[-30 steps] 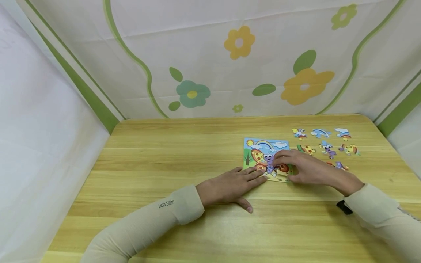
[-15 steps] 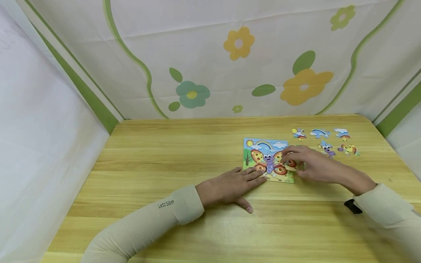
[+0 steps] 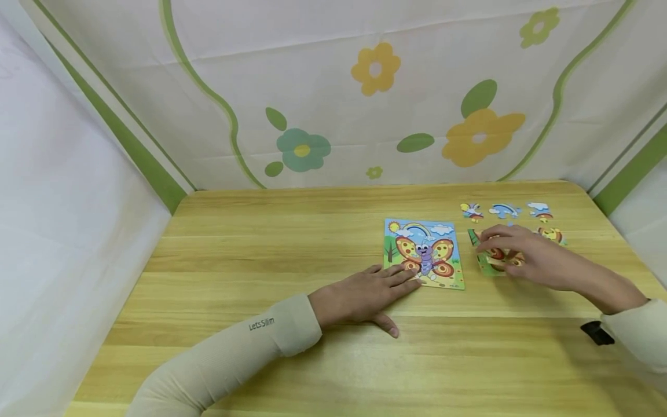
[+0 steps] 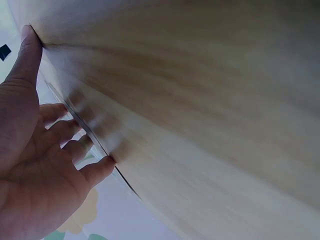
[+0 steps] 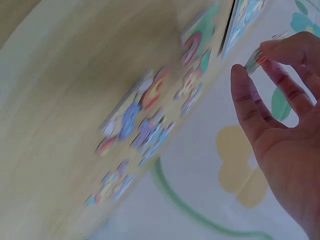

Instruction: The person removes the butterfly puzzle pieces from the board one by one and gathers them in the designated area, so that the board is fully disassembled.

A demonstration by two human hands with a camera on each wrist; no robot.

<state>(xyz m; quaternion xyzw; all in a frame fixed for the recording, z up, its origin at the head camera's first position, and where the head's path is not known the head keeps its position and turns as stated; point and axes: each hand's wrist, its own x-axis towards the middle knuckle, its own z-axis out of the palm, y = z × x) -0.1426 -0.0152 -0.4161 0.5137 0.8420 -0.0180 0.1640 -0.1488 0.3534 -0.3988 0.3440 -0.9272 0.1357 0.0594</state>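
Note:
A square butterfly picture puzzle [image 3: 442,233] lies on the table, right of centre in the head view. My left hand [image 3: 362,292] rests on its lower left edge, fingers spread and straight. In the left wrist view that hand's [image 4: 45,155] fingertips touch the thin edge of the board. My right hand [image 3: 537,258] is over the loose puzzle pieces to the right of the board. Between its thumb and fingers it pinches a small puzzle piece [image 5: 255,61], held above the table in the right wrist view. The hand hides some loose pieces in the head view.
Several loose puzzle pieces lie in rows at the right; a rainbow piece [image 3: 504,210] and a cloud piece [image 3: 539,209] are in the back row. A green corner piece [image 5: 200,36] lies nearest the board. Behind the wooden table [image 3: 260,231] hangs a flowered cloth [image 3: 323,75].
My right hand has moved right, from above the butterfly board to above the loose pieces, carrying the pinched puzzle piece. The left hand has stayed in place on the board.

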